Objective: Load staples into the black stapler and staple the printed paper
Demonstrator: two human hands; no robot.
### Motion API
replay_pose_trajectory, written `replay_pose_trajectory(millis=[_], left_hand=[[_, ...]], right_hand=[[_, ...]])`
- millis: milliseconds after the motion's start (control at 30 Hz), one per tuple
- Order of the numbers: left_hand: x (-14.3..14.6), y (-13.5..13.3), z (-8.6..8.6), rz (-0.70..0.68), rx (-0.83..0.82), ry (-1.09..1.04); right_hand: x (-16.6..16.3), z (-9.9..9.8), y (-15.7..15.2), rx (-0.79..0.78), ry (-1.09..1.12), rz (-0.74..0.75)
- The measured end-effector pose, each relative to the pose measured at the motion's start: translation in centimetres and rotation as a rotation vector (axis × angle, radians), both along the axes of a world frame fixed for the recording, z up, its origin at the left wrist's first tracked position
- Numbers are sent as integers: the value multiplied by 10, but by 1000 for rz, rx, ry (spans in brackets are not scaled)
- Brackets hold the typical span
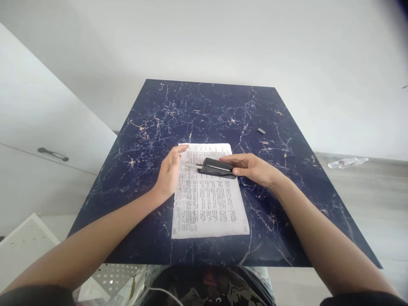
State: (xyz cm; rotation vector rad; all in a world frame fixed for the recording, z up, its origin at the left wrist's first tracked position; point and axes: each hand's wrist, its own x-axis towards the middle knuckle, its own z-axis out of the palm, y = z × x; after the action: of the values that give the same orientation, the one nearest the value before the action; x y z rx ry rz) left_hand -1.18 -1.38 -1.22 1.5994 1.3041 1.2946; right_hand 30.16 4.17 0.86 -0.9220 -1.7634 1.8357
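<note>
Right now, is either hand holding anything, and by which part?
The right hand grips the black stapler by its rear end; the left hand only rests on the paper.

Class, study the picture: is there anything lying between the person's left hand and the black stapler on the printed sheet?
Nothing visible does. The left hand rests at the left edge of the white printed paper sheet; only bare paper lies between it and the black stapler, which the right hand holds. The small grey staple strip lies far off.

From my remote seat I saw dark blue marble-patterned table (204, 110) filling centre. Plain white wall (223, 38) ran across 12 o'clock. White cabinet (38, 127) with dark handle (52, 154) stood at 9 o'clock. Grey floor (369, 191) lay at 3 o'clock, evenly lit.
</note>
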Motion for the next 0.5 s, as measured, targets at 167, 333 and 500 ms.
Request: replay_pose_trajectory(millis=[167,333,500], left_hand=[[3,7,-4,-1,-63,-166],[7,5,-1,-47,-51,-242],[6,6,9,-163,-253,-513]], right_hand=[[-6,4,-4,198,-68,11],[-31,0,-20,664,-291,-119],[-45,4,-46,1045,-394,-291]])
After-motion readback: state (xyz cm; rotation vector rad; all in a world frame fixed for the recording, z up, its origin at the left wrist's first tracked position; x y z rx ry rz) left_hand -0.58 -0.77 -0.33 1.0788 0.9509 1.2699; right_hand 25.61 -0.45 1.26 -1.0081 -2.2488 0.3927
